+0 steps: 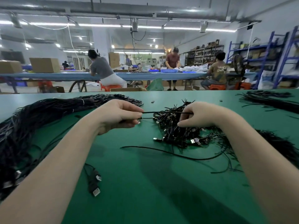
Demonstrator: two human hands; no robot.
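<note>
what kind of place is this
Probably a cable assembly workshop: heaps of black USB cables on a green worktable, one cable stretched between the left hand and right hand, workers seated at a long bench behind, and blue storage racks.

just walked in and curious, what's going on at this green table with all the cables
A person at the table seems to be picking single black USB cables out of a tangle. The left hand and right hand each pinch one cable, stretched straight between them above the pile. A big tied bundle lies to the left, and another heap at far right.
</note>
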